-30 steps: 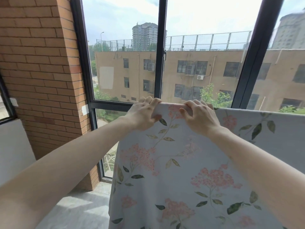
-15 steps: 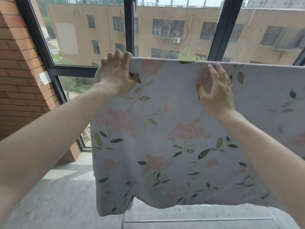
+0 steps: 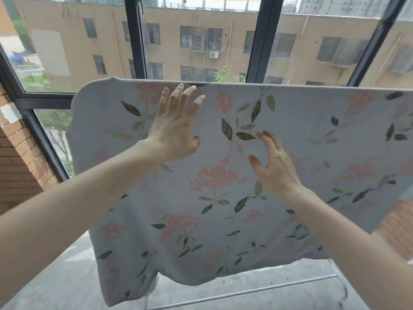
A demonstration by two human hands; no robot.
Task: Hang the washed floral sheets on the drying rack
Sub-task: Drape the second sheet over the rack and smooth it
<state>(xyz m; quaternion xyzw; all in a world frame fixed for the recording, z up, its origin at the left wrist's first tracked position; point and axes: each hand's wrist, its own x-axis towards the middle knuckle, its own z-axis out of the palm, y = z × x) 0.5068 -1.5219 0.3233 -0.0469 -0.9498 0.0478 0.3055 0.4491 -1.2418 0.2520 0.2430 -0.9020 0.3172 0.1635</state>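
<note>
A pale floral sheet (image 3: 223, 220) with pink blossoms and green leaves hangs draped over the top bar of the drying rack, which the cloth hides. My left hand (image 3: 176, 128) lies flat against the sheet just under its top fold, fingers straight and spread. My right hand (image 3: 272, 164) is lower and to the right, fingers loosely spread over the cloth, holding nothing. A thin lower rail of the rack (image 3: 245, 291) shows below the sheet's hem.
Dark-framed windows (image 3: 257, 41) stand right behind the sheet, with a tan building outside. A brick wall (image 3: 20, 157) closes the left side and another brick patch (image 3: 397, 231) shows at the right. Grey floor (image 3: 55, 276) lies below.
My left hand has let go of the sheet's top edge and now lies flat on the cloth. My right hand has slid down from the top fold. More sheet hangs in view.
</note>
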